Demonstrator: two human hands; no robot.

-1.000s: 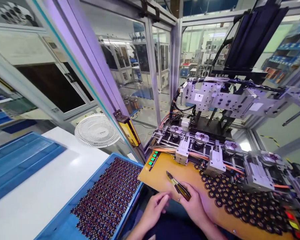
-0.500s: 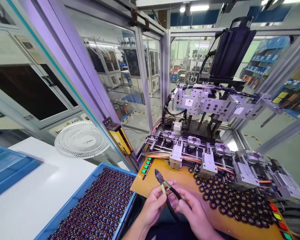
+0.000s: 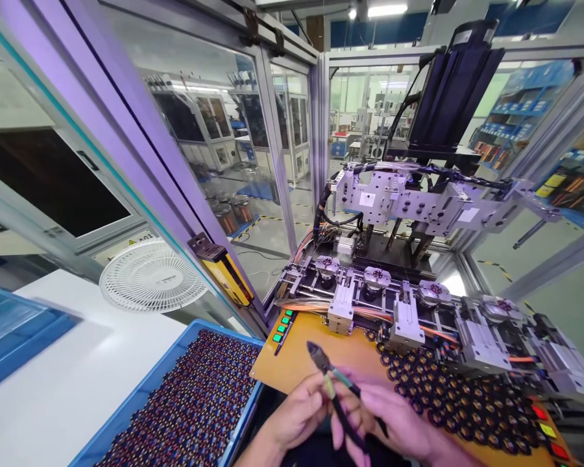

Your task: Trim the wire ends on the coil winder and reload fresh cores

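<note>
Small cutting pliers (image 3: 327,373) with dark jaws and yellow-green handles point up and to the left above the yellow panel (image 3: 292,357). My left hand (image 3: 299,415) pinches one handle from the left. My right hand (image 3: 394,425) grips the other handle from the right, blurred by motion. Both hands sit at the bottom middle of the view, just in front of the panel's near edge. Several small round wound parts (image 3: 448,399) lie spread over the panel to the right of the hands.
A blue tray (image 3: 126,415) full of the same small parts lies on the white table (image 3: 53,389) to the left. A winding machine (image 3: 418,311) with several fixtures stands behind the panel. A white fan (image 3: 148,275), a yellow light-curtain post (image 3: 224,272) and green buttons (image 3: 282,324) are nearby.
The pliers were lifted off the yellow panel by my right hand, and my left hand took the other handle. The view has shifted right and slightly up.
</note>
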